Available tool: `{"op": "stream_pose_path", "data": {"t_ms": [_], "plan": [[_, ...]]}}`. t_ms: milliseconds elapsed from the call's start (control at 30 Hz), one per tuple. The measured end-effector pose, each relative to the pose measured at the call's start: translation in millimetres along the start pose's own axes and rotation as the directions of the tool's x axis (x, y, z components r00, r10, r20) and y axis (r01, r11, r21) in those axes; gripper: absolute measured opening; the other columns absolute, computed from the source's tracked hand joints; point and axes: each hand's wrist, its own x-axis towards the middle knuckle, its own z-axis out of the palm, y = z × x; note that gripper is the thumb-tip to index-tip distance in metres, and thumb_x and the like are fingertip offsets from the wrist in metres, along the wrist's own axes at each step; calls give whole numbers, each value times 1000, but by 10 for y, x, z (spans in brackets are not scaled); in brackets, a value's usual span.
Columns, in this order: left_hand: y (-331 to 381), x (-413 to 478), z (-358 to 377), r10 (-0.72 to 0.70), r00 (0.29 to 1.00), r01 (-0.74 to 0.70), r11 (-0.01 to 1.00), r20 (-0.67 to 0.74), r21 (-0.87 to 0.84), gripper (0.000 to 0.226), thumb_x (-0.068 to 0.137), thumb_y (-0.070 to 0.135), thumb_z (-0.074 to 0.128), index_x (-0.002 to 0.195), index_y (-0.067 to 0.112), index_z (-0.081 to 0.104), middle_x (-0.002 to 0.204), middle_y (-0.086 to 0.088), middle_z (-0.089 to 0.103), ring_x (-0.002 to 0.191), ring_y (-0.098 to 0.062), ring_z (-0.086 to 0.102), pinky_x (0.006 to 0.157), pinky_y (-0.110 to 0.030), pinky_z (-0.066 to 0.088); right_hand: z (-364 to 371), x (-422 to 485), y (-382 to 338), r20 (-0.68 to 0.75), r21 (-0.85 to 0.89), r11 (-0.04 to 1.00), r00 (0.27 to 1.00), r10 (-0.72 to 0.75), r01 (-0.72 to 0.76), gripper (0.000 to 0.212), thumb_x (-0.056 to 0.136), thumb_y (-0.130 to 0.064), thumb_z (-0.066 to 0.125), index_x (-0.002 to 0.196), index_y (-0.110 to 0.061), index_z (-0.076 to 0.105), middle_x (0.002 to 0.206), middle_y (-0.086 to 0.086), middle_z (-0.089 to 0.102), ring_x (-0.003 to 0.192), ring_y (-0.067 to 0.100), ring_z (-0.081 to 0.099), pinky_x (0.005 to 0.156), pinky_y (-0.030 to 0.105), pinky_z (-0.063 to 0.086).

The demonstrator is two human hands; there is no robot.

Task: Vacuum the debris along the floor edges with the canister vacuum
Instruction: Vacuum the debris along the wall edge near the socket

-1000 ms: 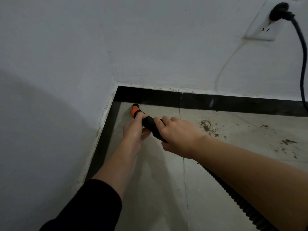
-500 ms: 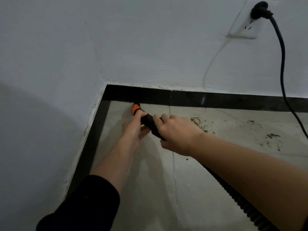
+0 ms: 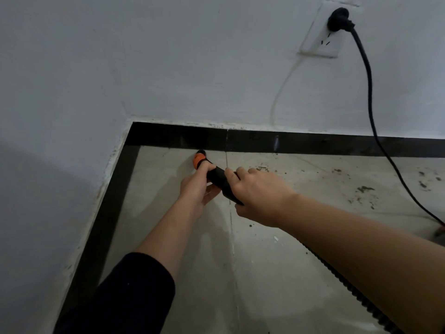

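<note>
Item: vacuum nozzle (image 3: 201,160), orange-tipped; on the floor at the foot of the far black skirting (image 3: 313,143), near the left corner; left hand (image 3: 196,186) curled round it behind the tip; right hand (image 3: 257,196) gripping its black tube; hose (image 3: 349,288) trailing near right. Step: edge sweep; next move probably calls for sliding right toward the debris (image 3: 363,189), clear of the cord (image 3: 368,92).

floor (image 3: 277,285) | grey tile; debris (image 3: 364,189) scattered (right side); hose (image 3: 356,295) lying
</note>
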Motion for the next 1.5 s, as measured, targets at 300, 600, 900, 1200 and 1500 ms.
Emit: {"op": "stream_pose_path", "data": {"t_ms": [300, 600, 900, 1200, 1500], "plan": [[-109, -62, 210, -27, 999, 26, 999, 38, 22, 21, 88, 25, 66, 103, 11, 63, 106, -11, 66, 96, -25, 68, 80, -32, 59, 0, -159, 140, 44, 3, 1000, 999, 30, -31, 60, 94, -20, 51, 147, -6, 25, 121, 15, 54, 103, 27, 57, 81, 34, 53], [-153, -114, 322, -49, 998, 48, 999, 51, 16, 26, 86, 26, 67, 105, 8, 65, 103, -11, 67, 93, -24, 69, 74, -30, 58, 23, -243, 216, 53, -10, 998, 997, 55, -55, 60, 95, -22, 52, 146, -6, 25, 122, 14, 53, 103, 26, 57, 80, 32, 50], [-349, -290, 258, -46, 999, 46, 999, 1, -21, 22, 87, 25, 66, 102, 8, 64, 100, -10, 69, 91, -22, 70, 79, -32, 59, 28, -464, 147, 48, -12, 1000, 999, -1, 1, 59, 97, -22, 48, 148, -7, 22, 123, 14, 51, 99, 25, 56, 69, 29, 44], [-446, -474, 308, -65, 998, 66, 997, 19, -48, 26, 87, 25, 67, 105, 7, 63, 103, -12, 68, 96, -25, 69, 79, -33, 59, -18, -669, 165, 58, -24, 1000, 998, -8, 9, 59, 97, -24, 47, 148, -7, 22, 125, 14, 51, 102, 26, 55, 73, 31, 48], [-565, -675, 410, -84, 996, 84, 991, 4, -101, 16, 86, 20, 67, 96, 7, 64, 96, -11, 68, 93, -25, 69, 80, -35, 59, -48, -879, 251, 97, -20, 999, 995, -29, 31, 59, 95, -24, 50, 146, -11, 23, 119, 10, 51, 96, 24, 54, 67, 28, 41]]}}
